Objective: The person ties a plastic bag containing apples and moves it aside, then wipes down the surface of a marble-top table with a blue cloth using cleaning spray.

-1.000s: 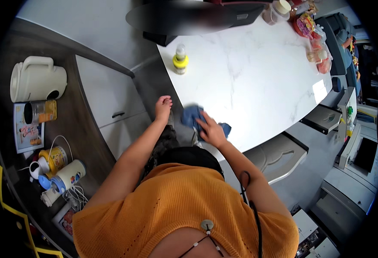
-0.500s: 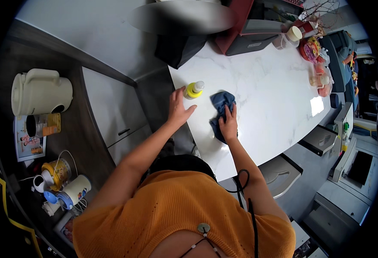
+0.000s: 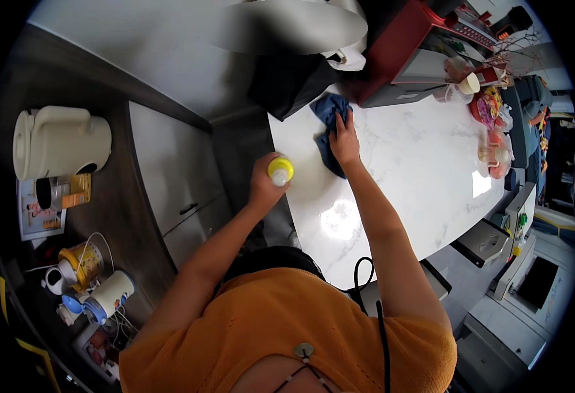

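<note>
Left hand (image 3: 265,183) is closed around the yellow-and-clear bottle (image 3: 281,169), beside the left edge of the table (image 3: 418,170); probably light, smooth: hold the body. Farther out, right hand (image 3: 344,145) covers the blue cloth (image 3: 327,145), likely limp; pinch cannot be confirmed

Your blue cloth (image 3: 329,110) is matt, creased fabric; your yellow-collared bottle (image 3: 280,168) looks like smooth plastic. The marble-veined tabletop (image 3: 412,170) gleams, glossy and smooth. You wear a matt orange knit top (image 3: 281,311); the cream jug (image 3: 65,145) seems smooth plastic, the sideboard (image 3: 129,226) dull, dark wood.
</note>
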A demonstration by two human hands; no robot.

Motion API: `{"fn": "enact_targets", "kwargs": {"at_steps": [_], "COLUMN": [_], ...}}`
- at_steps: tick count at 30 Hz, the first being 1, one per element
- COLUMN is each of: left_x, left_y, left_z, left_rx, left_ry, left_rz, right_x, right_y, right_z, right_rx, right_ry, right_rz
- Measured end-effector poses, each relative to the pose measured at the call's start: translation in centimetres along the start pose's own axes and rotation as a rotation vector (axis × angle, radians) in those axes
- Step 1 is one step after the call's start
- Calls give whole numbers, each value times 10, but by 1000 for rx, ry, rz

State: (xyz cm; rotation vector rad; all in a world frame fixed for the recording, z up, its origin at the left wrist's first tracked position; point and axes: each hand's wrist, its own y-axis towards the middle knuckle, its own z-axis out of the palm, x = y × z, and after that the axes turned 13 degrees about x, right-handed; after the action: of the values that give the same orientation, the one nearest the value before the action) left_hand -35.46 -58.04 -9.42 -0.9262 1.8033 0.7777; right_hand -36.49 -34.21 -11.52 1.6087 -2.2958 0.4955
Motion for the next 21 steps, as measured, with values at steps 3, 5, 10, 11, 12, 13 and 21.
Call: {"fn": "enact_targets", "kwargs": {"at_steps": [3, 5, 10, 11, 12, 13, 21], "left_x": [3, 3, 26, 26, 27, 29, -1], "left_y": [-9, -15, -34, -36, -38, -39, -50], "left_z": [-18, -29, -38, -38, -38, -39, -41], "left_rx": [-68, -83, -128, -141, -146, -149, -179], "left_ry": [22, 15, -45, -45, -45, -44, 138], "left_rz": [-55, -92, -160, -158, -151, -144, -104], "right_x": [6, 8, 33, 42, 43, 51, 48], "right_y": [27, 28, -13, -25, -32, -37, -102], "right_z": [10, 13, 14, 13, 20, 20, 12], "right_rx": [2, -6, 58, 117, 120, 166, 330], "right_ry": [-65, -80, -49, -37, -54, -64, -72], "right_rz": [30, 27, -151, -177, -244, -302, -550]}}
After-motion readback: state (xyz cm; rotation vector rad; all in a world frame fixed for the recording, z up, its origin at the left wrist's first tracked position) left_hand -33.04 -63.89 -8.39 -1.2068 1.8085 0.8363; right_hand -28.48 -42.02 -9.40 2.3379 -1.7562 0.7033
